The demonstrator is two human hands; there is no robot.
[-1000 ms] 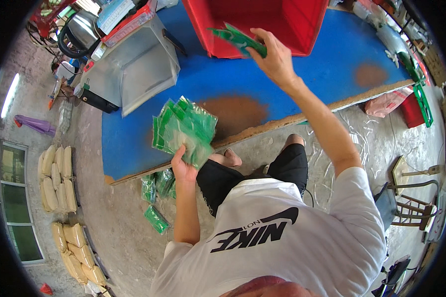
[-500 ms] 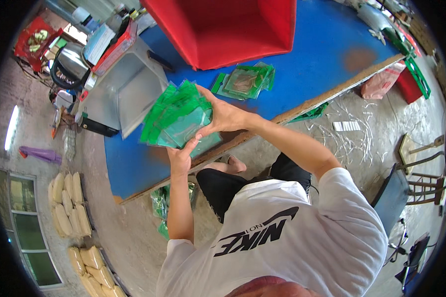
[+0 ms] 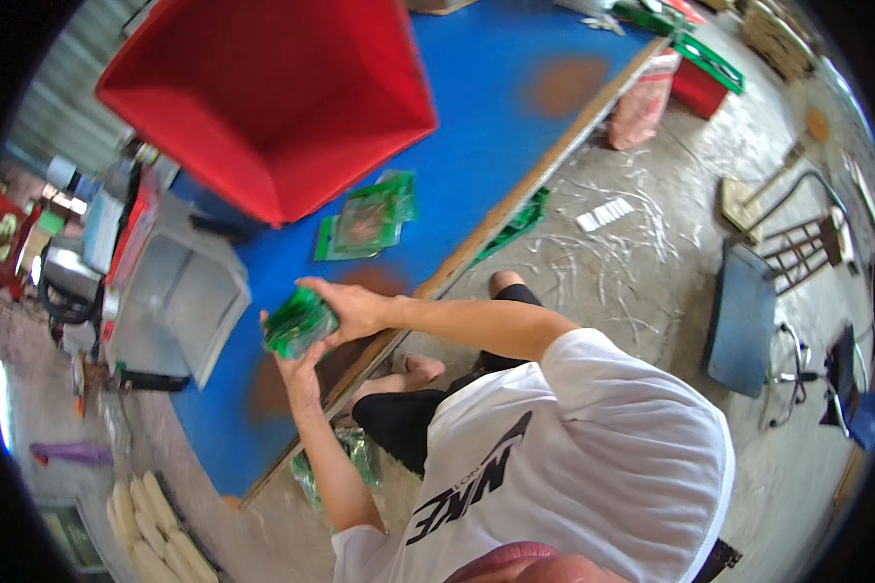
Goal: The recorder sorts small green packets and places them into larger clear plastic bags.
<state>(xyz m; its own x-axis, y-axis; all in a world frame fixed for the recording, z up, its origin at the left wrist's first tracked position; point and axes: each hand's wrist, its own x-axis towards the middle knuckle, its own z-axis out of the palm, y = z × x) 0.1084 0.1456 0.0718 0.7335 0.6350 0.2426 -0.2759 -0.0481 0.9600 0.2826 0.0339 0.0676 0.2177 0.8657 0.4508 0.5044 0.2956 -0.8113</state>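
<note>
Both hands hold a stack of green-and-clear plastic bags (image 3: pixel 301 323) above the near edge of the blue table (image 3: pixel 486 126). My left hand (image 3: pixel 299 374) grips the stack from the near side. My right hand (image 3: pixel 350 309) wraps round its right side, thumb toward the left hand. The stack is seen end-on and slightly blurred, so its broad faces are mostly hidden. On the table beyond my right hand lies a small pile of similar green-edged bags (image 3: pixel 365 222), just below the red bin.
A large red bin (image 3: pixel 262 107) rests on its side, its mouth toward me. To the left stand a translucent plastic tub (image 3: pixel 180 291) and a kettle (image 3: pixel 66 272). White strips (image 3: pixel 642 262) litter the floor at right, near a blue chair (image 3: pixel 741 316). Green bags lie under the table edge.
The view has swung, shifting the table and bin leftward. The fanned-out bags are now a compact stack turned on edge, with both hands closer round it.
</note>
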